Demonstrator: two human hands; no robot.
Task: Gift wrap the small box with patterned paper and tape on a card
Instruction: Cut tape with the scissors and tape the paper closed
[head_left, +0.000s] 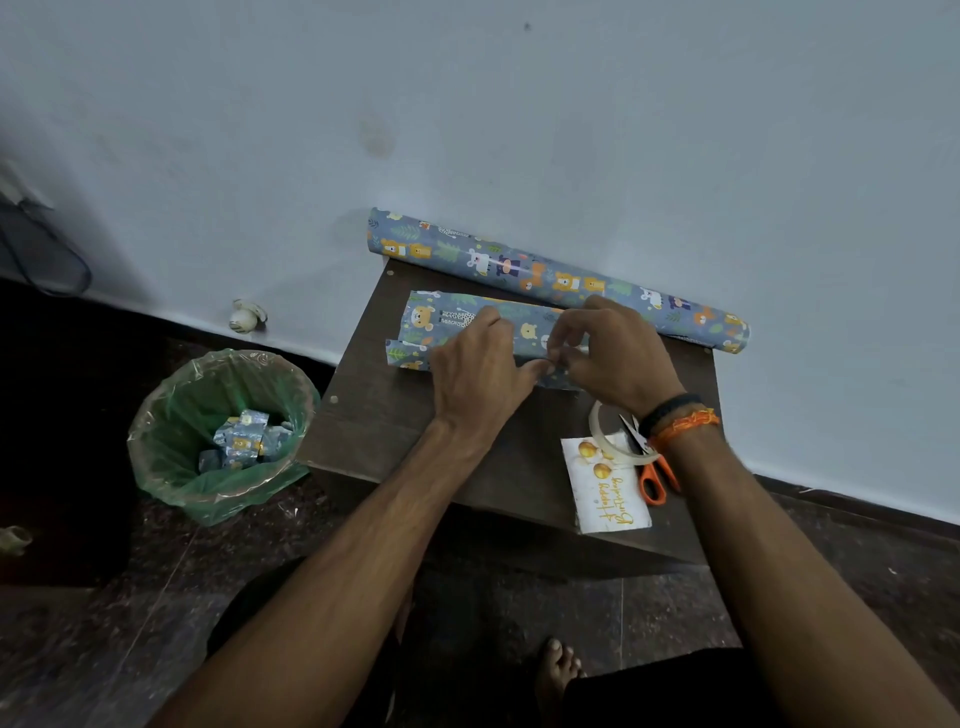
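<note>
Bin (156, 415), lined with a green plastic bag, standing on the dark speckled floor (130, 623) left of the brown table (374, 415); crumpled patterned scraps (241, 441) lie inside. Pale wall (519, 130) behind; small round object (244, 315) at its base; cable (47, 254) far left.

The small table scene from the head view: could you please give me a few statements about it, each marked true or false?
1. Both hands work at the paper-covered box. True.
2. The roll of wrapping paper stands upright. False: it lies flat along the wall.
3. The card is already taped onto the box. False: it lies on the table by the scissors.
4. The bin holds scraps of patterned paper. True.
5. The left hand holds the tape roll. False: the tape lies on the table.
</note>
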